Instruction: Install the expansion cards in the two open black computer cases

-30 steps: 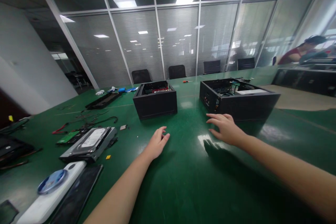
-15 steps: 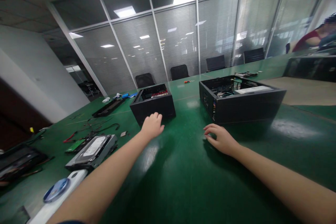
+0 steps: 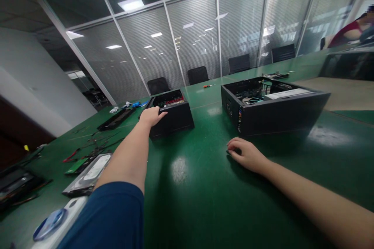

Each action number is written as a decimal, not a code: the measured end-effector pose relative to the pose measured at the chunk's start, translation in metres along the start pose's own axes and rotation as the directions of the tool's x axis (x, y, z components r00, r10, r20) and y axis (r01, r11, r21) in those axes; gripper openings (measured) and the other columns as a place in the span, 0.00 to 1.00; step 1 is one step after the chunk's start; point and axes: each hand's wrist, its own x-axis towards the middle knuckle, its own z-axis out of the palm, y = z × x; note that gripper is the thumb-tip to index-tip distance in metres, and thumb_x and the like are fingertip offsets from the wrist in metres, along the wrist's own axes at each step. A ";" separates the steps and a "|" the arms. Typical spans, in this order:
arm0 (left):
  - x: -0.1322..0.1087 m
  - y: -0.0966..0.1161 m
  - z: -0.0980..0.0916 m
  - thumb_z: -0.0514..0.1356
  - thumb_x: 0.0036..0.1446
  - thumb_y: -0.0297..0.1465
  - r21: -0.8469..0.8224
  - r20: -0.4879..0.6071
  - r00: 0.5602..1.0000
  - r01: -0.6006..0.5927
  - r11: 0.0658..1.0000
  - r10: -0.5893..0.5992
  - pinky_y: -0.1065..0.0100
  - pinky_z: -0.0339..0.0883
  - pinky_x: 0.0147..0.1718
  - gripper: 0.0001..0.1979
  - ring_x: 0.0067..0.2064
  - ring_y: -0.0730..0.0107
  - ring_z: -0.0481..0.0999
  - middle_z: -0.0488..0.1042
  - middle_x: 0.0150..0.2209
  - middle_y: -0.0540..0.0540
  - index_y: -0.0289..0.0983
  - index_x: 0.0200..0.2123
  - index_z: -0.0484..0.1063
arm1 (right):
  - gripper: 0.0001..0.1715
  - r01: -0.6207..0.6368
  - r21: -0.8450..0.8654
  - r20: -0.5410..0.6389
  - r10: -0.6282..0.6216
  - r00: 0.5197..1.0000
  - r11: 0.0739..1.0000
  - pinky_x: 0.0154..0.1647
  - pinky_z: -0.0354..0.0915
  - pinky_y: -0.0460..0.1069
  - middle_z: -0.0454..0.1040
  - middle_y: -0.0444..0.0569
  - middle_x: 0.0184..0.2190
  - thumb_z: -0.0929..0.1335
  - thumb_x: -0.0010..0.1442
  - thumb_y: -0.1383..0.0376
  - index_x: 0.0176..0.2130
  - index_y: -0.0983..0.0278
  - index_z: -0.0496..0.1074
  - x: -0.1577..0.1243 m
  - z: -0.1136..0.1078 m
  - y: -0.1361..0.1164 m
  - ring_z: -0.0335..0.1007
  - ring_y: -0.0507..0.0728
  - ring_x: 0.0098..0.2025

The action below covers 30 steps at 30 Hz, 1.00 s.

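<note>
My left hand (image 3: 151, 116) is at the front left corner of the smaller black computer case (image 3: 175, 118). Its thumb stretches along the front panel, while the other fingers curl over the edge and are partly hidden. Inside the open top, part of a red board shows. My right hand (image 3: 244, 152) rests on the green table with loosely curled fingers and a gap between thumb and forefinger; I see nothing held. Just beyond it stands a larger black computer case (image 3: 280, 116), open on top, with cables and a pale panel showing.
Left of my arm lie a hard drive (image 3: 90, 173), a green circuit board (image 3: 77, 166), loose cables and a white box (image 3: 66, 220) bearing a round blue-rimmed item. A long black panel (image 3: 115, 120) and an orange screwdriver (image 3: 207, 86) lie farther back. Another person (image 3: 349, 33) sits far right.
My left hand has moved forward and left, from before the smaller case to its left corner. My right hand has stayed put, its fingers curled slightly more. The view has shifted a little.
</note>
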 end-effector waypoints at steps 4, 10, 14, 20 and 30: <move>-0.006 0.002 -0.009 0.35 0.52 0.66 0.052 0.030 0.999 0.016 0.999 -0.017 0.58 0.68 0.38 0.45 0.42 0.46 0.78 0.78 0.38 0.34 0.35 0.38 0.74 | 0.07 -0.033 -0.007 -0.043 0.033 0.999 0.999 0.51 0.66 0.52 0.70 0.52 0.46 0.65 0.59 0.64 0.34 0.63 0.73 0.000 -0.001 0.003 0.69 0.55 0.46; -0.023 0.012 -0.030 0.36 0.55 0.63 0.081 0.057 0.998 -0.035 0.996 0.031 0.62 0.67 0.38 0.43 0.41 0.52 0.78 0.79 0.38 0.34 0.34 0.38 0.74 | 0.07 -0.069 0.024 -0.126 0.071 0.990 0.997 0.50 0.68 0.54 0.69 0.53 0.47 0.67 0.57 0.63 0.34 0.63 0.74 0.001 0.000 0.010 0.71 0.56 0.45; -0.049 0.024 -0.047 0.38 0.57 0.60 0.065 0.074 0.994 -0.087 0.994 0.083 0.62 0.67 0.36 0.39 0.40 0.51 0.78 0.79 0.37 0.35 0.34 0.39 0.73 | 0.07 -0.067 0.053 -0.156 0.075 0.985 0.996 0.47 0.70 0.55 0.70 0.53 0.46 0.67 0.57 0.62 0.33 0.63 0.74 0.001 0.000 0.012 0.71 0.57 0.41; -0.103 0.047 -0.082 0.41 0.60 0.57 0.051 0.101 0.986 -0.137 0.989 0.131 0.63 0.67 0.36 0.34 0.39 0.53 0.79 0.79 0.38 0.37 0.34 0.40 0.72 | 0.11 -0.116 0.112 -0.184 0.135 0.974 0.987 0.44 0.70 0.54 0.72 0.54 0.45 0.68 0.57 0.59 0.34 0.63 0.75 0.004 -0.002 0.023 0.72 0.57 0.41; -0.214 0.099 -0.154 0.44 0.61 0.53 -0.015 0.133 0.956 -0.262 0.965 0.262 0.57 0.69 0.35 0.27 0.38 0.52 0.78 0.78 0.37 0.40 0.36 0.39 0.69 | 0.24 -0.211 0.374 -0.146 0.282 0.948 0.903 0.44 0.71 0.54 0.75 0.53 0.43 0.67 0.59 0.48 0.46 0.63 0.72 0.006 -0.005 0.028 0.73 0.59 0.44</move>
